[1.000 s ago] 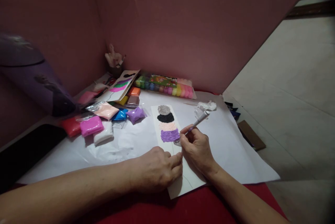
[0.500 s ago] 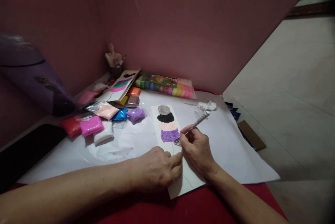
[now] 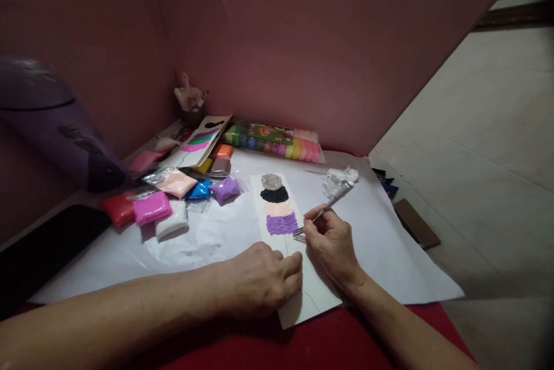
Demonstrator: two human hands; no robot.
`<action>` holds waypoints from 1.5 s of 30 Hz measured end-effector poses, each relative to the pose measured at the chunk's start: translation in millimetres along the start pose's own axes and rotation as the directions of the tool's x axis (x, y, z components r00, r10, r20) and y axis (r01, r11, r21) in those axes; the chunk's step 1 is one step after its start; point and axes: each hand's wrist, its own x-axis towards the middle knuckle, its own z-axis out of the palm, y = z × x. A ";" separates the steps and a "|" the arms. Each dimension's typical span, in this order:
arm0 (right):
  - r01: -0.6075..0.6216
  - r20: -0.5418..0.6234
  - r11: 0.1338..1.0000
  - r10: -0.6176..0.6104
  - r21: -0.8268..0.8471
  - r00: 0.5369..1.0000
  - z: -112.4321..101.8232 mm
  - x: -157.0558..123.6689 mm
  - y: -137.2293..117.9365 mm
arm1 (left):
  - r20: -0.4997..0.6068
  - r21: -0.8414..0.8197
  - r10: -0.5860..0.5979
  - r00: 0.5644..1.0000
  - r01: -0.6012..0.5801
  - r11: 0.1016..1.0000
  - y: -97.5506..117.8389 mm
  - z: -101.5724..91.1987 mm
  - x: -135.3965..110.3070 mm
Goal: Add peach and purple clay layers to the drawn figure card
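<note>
A long white card (image 3: 289, 277) lies on a big white paper sheet (image 3: 372, 243). The card carries clay patches in a column: grey, black, pale pink and purple (image 3: 281, 223). My right hand (image 3: 332, 246) pinches a small metal fork (image 3: 324, 208) with a ribbed handle, its tines right beside the purple patch's lower right edge. My left hand (image 3: 259, 277) rests curled on the card's near left part, fingertips pressing it down.
Bags of coloured clay (image 3: 151, 207) lie to the left, with a tray of clay pots (image 3: 272, 142) by the pink wall. A crumpled clear wrapper (image 3: 340, 176) sits behind the fork. A purple bag (image 3: 52, 127) stands far left. Brown card (image 3: 415, 223) lies off the sheet's right edge.
My right hand and the fork have shifted slightly right, off the purple patch's edge. My left hand has stayed put.
</note>
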 end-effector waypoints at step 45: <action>-0.138 0.155 0.958 0.101 0.253 0.983 1.2 -1.8 5.4 | 0.009 -0.020 0.001 1.000 -0.001 1.000 -0.5 -3.1 0.7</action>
